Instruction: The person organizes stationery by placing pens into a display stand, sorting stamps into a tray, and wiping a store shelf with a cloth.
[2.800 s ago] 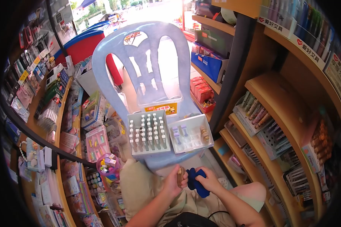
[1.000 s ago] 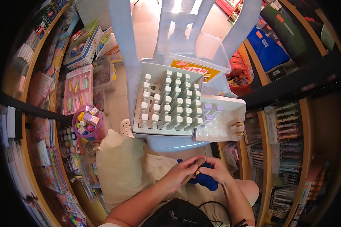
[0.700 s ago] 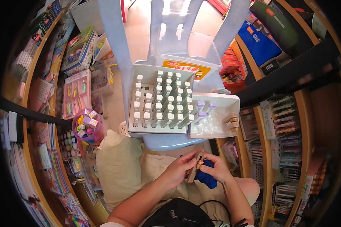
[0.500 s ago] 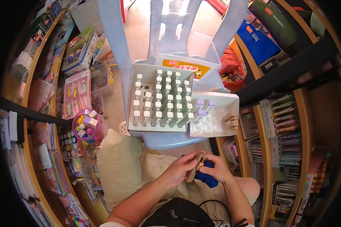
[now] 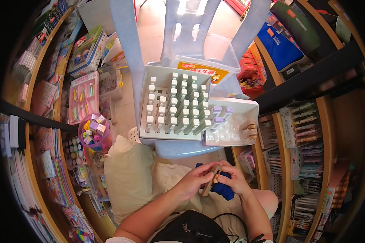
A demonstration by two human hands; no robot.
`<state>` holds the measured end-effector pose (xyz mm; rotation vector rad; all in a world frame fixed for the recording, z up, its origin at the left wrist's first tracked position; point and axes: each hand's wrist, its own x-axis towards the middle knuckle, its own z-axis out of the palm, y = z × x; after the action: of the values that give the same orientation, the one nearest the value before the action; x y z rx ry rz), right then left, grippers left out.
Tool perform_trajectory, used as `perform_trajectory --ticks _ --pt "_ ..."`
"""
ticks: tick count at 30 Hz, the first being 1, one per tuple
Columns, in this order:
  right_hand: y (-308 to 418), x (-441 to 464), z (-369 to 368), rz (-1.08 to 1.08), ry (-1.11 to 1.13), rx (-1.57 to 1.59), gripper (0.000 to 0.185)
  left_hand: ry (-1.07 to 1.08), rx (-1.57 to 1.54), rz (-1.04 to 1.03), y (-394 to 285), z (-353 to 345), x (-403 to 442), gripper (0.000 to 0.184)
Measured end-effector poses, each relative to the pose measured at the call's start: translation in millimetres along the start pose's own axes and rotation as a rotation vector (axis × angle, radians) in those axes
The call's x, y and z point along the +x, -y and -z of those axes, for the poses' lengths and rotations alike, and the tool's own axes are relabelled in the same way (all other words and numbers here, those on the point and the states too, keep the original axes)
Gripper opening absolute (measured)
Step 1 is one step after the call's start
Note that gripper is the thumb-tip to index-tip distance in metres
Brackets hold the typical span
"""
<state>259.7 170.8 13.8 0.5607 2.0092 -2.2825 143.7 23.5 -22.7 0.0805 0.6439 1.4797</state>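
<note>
Between both hands (image 5: 193, 182), a slim, tilted brown bar (image 5: 208, 187), dark-slotted near its top

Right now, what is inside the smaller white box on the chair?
The smaller box holds three purple pieces left, clear plastic in the middle, brown pieces right. What lies beneath the brown ones is hidden.

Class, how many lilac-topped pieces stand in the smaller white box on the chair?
3. In the white box, the back left piece and back right piece stand side by side; the front piece is nearer the wearer. The larger box's wall may hide more.
</note>
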Motion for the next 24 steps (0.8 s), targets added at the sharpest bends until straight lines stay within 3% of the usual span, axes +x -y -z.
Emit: perform_trajectory --ticks 14,20,24 --pt "10 -2 -5 0.065 -0.129 -0.281 0.034 -0.081 0.029 -0.05 -2 -4 2 0.049" --pt "1 -5 -8 0.147 -0.214 -0.505 0.032 -0.105 0.079 -0.071 2 -2 3 0.046" --pt "9 -2 -16 0.33 -0.27 -0.774 0.031 -0.152 0.092 -0.073 2 -4 3 0.044"
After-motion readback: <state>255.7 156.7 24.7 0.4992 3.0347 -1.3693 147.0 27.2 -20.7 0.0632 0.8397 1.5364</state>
